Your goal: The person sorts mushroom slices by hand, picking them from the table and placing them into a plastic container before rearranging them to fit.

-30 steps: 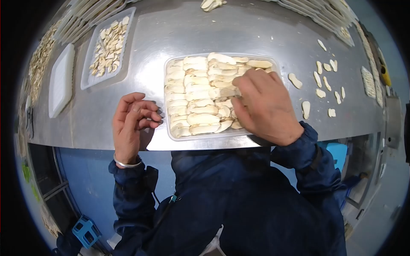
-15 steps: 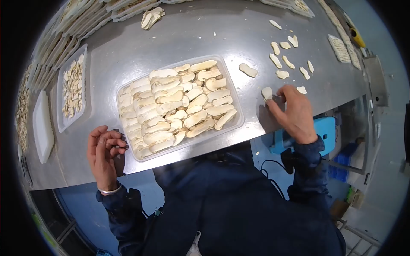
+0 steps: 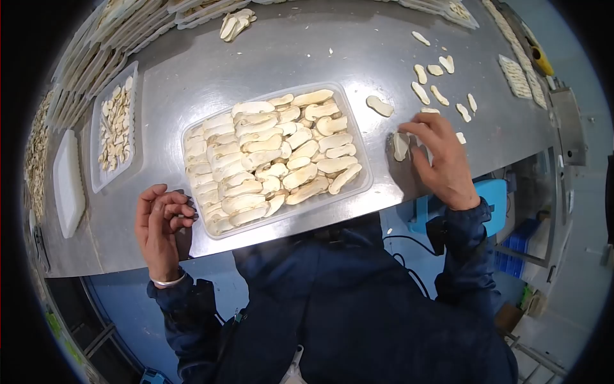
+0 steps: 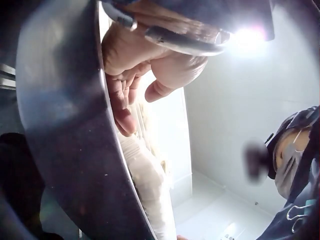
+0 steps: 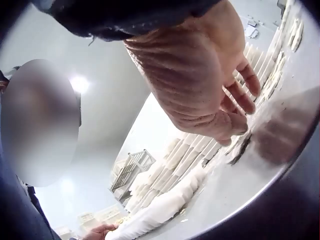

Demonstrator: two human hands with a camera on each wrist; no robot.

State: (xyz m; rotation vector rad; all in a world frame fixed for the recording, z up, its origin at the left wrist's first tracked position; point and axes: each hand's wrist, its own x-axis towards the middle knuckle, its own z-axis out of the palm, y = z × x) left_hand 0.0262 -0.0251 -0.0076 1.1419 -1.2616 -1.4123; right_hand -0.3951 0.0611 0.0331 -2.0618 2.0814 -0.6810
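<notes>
A clear plastic tray (image 3: 362,157) lies before the person, lined with rows of overlapping pale mushroom slices (image 3: 261,159). At its near left corner rests the left hand (image 3: 160,237), fingers loosely bent and holding nothing, fingertips right by the rim. The right hand (image 3: 444,161) hovers low over the steel table, right of the tray. Its thumb and forefinger are spread beside a single mushroom slice (image 3: 401,146), which lies on the tabletop. In the right wrist view, relaxed fingers hang just above that slice (image 5: 241,151).
Several loose slices (image 3: 439,95) are scattered at the right, with one slice (image 3: 380,105) nearer the tray. A smaller tray (image 3: 94,173) of mushroom pieces and a white lid-like slab (image 3: 66,192) lie left. Stacked trays (image 3: 96,64) line the back left; a slice pile (image 3: 237,25) lies behind.
The right hand has left the tray's right side and moved right to the loose slice; its thumb has since drawn slightly back from it. The head view has swung right. The left hand stays by the tray.
</notes>
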